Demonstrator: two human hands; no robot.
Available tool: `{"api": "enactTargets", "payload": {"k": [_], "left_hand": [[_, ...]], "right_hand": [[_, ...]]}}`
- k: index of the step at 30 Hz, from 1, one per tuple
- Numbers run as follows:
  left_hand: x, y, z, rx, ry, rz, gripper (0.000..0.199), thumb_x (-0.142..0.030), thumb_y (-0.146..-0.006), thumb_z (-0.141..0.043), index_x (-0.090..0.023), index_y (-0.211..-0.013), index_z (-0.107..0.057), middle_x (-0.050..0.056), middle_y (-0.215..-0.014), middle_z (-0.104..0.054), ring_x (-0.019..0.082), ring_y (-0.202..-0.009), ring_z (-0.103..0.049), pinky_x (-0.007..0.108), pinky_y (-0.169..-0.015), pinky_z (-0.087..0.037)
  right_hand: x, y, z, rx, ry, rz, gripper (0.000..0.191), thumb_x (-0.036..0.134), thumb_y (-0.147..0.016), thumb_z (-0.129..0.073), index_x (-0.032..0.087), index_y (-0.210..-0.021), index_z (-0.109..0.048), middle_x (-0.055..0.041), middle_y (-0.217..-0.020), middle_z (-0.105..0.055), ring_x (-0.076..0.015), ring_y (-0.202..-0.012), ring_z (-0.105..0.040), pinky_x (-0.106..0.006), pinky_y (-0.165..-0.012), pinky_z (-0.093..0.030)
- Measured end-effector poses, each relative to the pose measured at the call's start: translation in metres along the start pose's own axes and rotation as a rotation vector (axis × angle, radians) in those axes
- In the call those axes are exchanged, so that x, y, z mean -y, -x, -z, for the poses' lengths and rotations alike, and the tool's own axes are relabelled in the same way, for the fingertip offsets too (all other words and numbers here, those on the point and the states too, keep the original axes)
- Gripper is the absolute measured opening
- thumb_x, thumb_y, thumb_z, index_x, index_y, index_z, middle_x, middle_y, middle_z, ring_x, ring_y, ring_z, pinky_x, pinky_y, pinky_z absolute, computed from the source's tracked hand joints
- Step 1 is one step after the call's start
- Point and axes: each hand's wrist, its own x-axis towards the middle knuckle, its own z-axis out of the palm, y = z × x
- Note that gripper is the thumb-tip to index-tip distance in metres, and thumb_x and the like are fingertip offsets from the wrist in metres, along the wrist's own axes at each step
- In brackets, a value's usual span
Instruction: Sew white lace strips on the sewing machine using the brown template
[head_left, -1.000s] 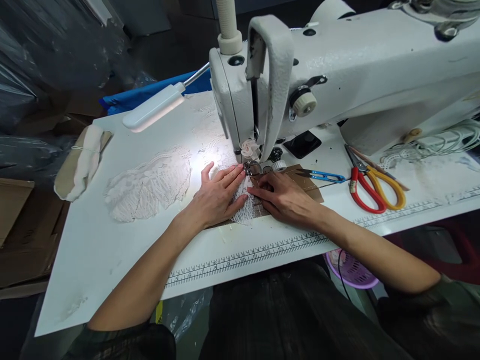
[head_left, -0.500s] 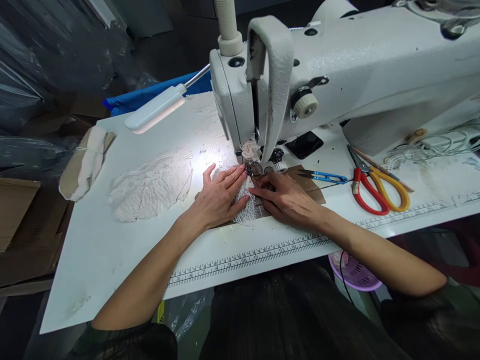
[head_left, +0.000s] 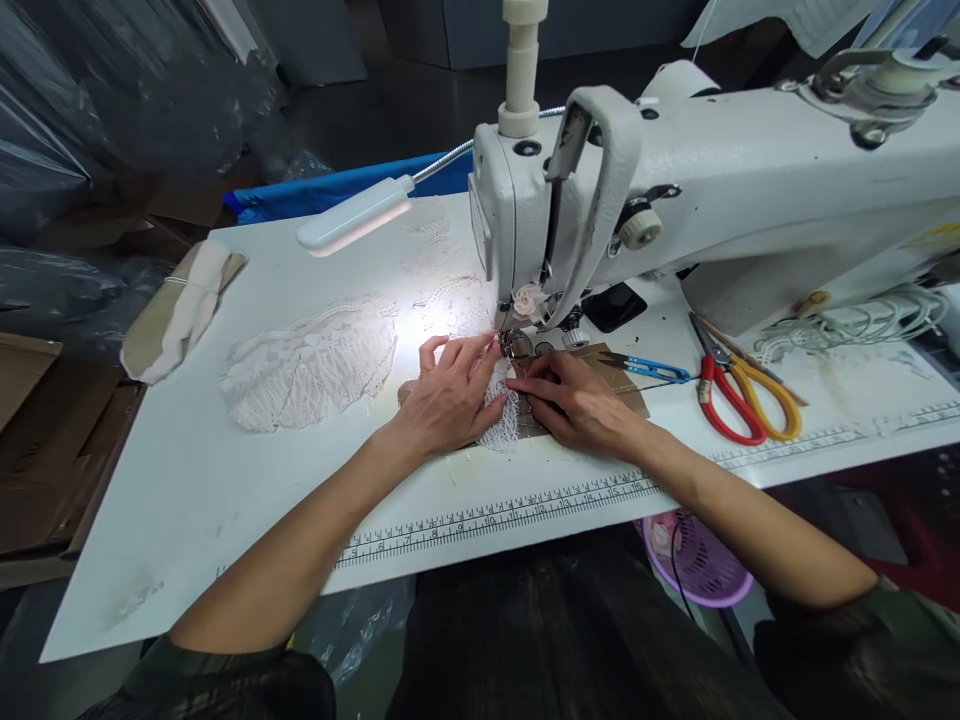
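Note:
White fringed lace (head_left: pixel 501 415) lies under the needle area of a white sewing machine (head_left: pixel 517 210). My left hand (head_left: pixel 448 395) rests on the lace from the left, fingers stretched out flat and their tips close to the presser foot (head_left: pixel 513 343). From the right, my right hand (head_left: pixel 574 400) has its fingers curled together at the lace's right edge, just in front of the foot. The fingertips' exact hold is partly hidden. A pale fabric rose (head_left: pixel 529 300) sits by the needle bar.
More lace (head_left: pixel 311 365) lies to the left, near a lit lamp (head_left: pixel 356 215). Blue thread snips (head_left: pixel 649 368) and red-and-yellow scissors (head_left: pixel 742 390) lie right of my hands. A printed ruler (head_left: pixel 487 520) runs along the table's front edge. A purple basket (head_left: pixel 705 565) hangs lower.
The head view has shifted, so the machine appears farther right and lower. Both hands stay at the presser foot on the lace, with only slight finger movement.

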Motion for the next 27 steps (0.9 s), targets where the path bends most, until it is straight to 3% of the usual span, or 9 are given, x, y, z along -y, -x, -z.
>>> {"api": "enactTargets", "payload": {"k": [3,6,19,23,27], "left_hand": [[0.001,0.0,0.0,-0.036,0.019,-0.099,0.034,-0.031,-0.102,-0.043,-0.015,-0.119,-0.067,0.012,-0.127,-0.069,0.026,-0.103,-0.066,0.053,-0.105,-0.041],[0.004,-0.001,-0.001,-0.034,0.026,-0.145,0.031,-0.03,-0.102,-0.043,-0.018,-0.113,-0.069,0.007,-0.124,-0.072,0.024,-0.098,-0.067,0.048,-0.102,-0.045],[0.008,-0.002,-0.01,-0.067,0.073,-0.107,0.034,-0.03,-0.102,-0.044,-0.012,-0.123,-0.064,0.015,-0.131,-0.066,0.027,-0.112,-0.064,0.051,-0.104,-0.05],[0.006,-0.005,-0.013,-0.042,0.061,-0.069,0.037,-0.031,-0.103,-0.042,-0.008,-0.125,-0.062,0.018,-0.134,-0.063,0.028,-0.117,-0.062,0.047,-0.1,-0.052],[0.003,-0.009,-0.016,-0.052,0.042,-0.002,0.039,-0.033,-0.103,-0.042,-0.007,-0.126,-0.061,0.018,-0.134,-0.063,0.028,-0.11,-0.063,0.045,-0.094,-0.052]], "right_hand": [[0.0,0.0,-0.001,-0.003,-0.008,-0.002,0.033,0.019,-0.097,-0.05,0.023,-0.125,-0.067,-0.0115,-0.11,-0.056,-0.0249,-0.103,-0.056,-0.047,-0.094,-0.052],[0.0,0.001,-0.002,-0.001,0.003,-0.005,0.034,0.018,-0.096,-0.049,0.024,-0.126,-0.066,-0.0107,-0.111,-0.056,-0.0248,-0.103,-0.056,-0.048,-0.094,-0.053],[0.006,-0.009,0.003,0.059,0.148,0.023,0.037,0.019,-0.098,-0.045,0.018,-0.133,-0.058,-0.0128,-0.104,-0.054,-0.0265,-0.093,-0.053,-0.045,-0.085,-0.054],[0.008,-0.016,0.005,0.083,0.217,-0.003,0.033,0.018,-0.099,-0.041,0.016,-0.126,-0.061,-0.0136,-0.102,-0.055,-0.0251,-0.086,-0.053,-0.043,-0.08,-0.055],[0.005,-0.016,0.003,0.077,0.195,-0.045,0.032,0.022,-0.101,-0.04,0.016,-0.123,-0.062,-0.0143,-0.105,-0.054,-0.0253,-0.089,-0.056,-0.043,-0.082,-0.055]]}}
